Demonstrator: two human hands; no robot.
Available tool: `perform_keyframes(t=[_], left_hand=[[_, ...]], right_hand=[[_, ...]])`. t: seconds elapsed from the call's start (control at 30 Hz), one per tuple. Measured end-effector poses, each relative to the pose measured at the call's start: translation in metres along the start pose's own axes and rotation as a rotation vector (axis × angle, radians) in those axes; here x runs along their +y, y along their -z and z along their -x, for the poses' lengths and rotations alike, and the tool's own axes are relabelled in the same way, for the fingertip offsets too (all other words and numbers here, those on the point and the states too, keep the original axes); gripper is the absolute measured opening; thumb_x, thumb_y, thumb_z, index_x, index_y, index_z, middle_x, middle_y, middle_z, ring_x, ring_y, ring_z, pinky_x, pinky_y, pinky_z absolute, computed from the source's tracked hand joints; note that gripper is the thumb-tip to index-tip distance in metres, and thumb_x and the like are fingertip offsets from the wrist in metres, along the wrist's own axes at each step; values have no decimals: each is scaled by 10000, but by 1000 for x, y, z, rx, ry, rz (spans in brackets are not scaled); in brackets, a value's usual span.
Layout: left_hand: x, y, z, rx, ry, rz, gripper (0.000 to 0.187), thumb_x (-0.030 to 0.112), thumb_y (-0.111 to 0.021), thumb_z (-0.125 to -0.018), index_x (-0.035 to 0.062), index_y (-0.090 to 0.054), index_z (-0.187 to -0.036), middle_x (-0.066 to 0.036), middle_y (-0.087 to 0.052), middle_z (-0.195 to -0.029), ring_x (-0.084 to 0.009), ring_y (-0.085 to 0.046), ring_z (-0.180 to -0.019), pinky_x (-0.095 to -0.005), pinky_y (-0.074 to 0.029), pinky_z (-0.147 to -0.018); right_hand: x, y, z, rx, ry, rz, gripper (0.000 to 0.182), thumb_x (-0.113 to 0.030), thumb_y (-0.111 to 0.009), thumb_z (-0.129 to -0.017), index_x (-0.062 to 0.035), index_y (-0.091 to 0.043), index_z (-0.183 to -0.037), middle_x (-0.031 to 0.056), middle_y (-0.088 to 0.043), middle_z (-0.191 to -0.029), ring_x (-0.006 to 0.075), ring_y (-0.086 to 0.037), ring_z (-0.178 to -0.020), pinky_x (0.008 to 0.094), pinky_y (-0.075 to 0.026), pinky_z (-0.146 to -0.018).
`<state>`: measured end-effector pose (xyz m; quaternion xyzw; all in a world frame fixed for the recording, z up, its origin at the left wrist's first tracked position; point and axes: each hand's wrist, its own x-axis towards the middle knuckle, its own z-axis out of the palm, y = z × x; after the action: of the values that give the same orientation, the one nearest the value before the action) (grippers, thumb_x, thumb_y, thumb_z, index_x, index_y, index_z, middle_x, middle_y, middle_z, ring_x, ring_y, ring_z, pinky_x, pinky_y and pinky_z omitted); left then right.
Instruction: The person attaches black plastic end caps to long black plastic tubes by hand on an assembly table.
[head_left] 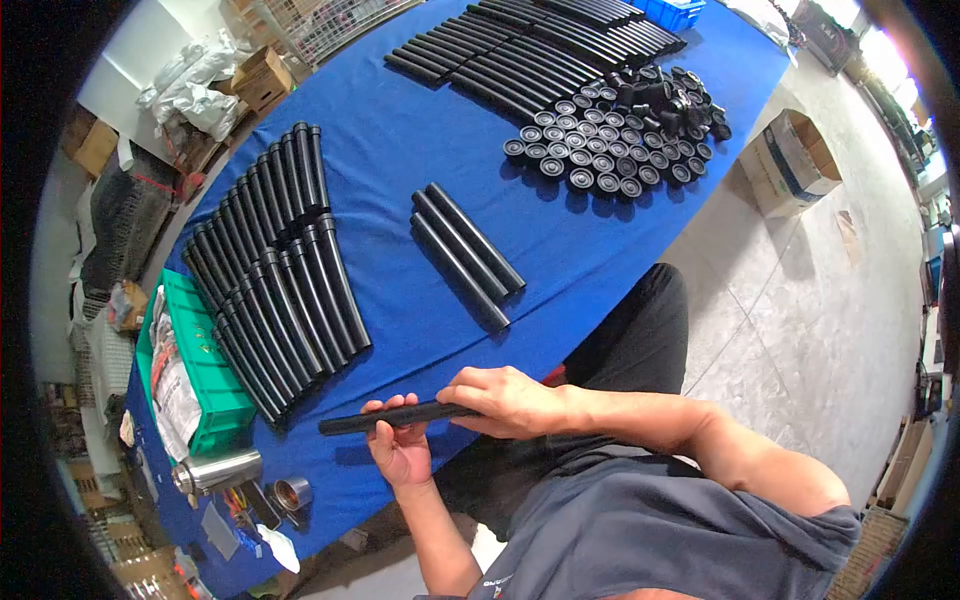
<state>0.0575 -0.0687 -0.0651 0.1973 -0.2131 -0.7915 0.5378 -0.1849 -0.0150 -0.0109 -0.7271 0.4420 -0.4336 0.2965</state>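
Above my lap, a black tube point(350, 422) lies roughly level across both hands. My left hand point(404, 452) holds it from below near the middle, thumb on one side and fingers on the other. Around its right end my right hand point(505, 402) is closed, so that end is hidden by the fingers. Just beyond, three loose black tubes point(465, 245) lie side by side on the blue cloth. To the left rest two rows of black tubes point(290, 310) with wider collars at their upper ends.
Many round black caps point(600, 150) cluster at the far right, beside rows of plain black tubes point(500, 70). A green crate point(222, 395) stands at the left edge, near a steel flask point(220, 470) and a metal cup point(292, 494). A cardboard box point(790, 165) sits on the floor.
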Motion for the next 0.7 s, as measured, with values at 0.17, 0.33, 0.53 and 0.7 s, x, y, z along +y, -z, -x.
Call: perform_keyframes(t=[0.17, 0.33, 0.53, 0.7], left_hand=[[1, 0, -2, -30, -22, -69, 352, 132, -702, -975, 97, -608, -1312, -199, -696, -1275, -374, -667, -1208, -550, -569, -1031], [0, 0, -2, 22, -15, 4, 329, 106, -700, -974, 80, -604, -1288, -226, -689, -1274, -399, -672, -1199, -565, -598, -994], [2, 1, 0, 29, -25, 4, 332, 122, -725, -957, 97, -623, -1272, -193, -708, -1247, -371, -673, -1204, -569, -597, -991], [2, 1, -1, 3, 1, 24, 343, 113, -720, -962, 97, -618, -1289, -181, -700, -1266, -357, -673, -1203, -568, -581, -1020]], right_hand=[[4, 1, 0, 3, -42, -48, 404, -178, -743, -901, -18, -580, -1234, 185, -598, -994, 410, -656, -904, 491, -559, -751], [8, -2, -3, 8, 84, 60, 418, -178, -734, -904, -21, -572, -1255, 174, -604, -995, 406, -662, -861, 487, -553, -713], [3, 4, -5, -62, -77, -154, 415, -235, -752, -901, -7, -588, -1206, 193, -641, -1003, 411, -685, -850, 511, -555, -725], [2, 1, 0, 10, 38, 29, 309, -197, -735, -895, -12, -613, -1111, 175, -639, -981, 419, -672, -797, 512, -556, -703]])
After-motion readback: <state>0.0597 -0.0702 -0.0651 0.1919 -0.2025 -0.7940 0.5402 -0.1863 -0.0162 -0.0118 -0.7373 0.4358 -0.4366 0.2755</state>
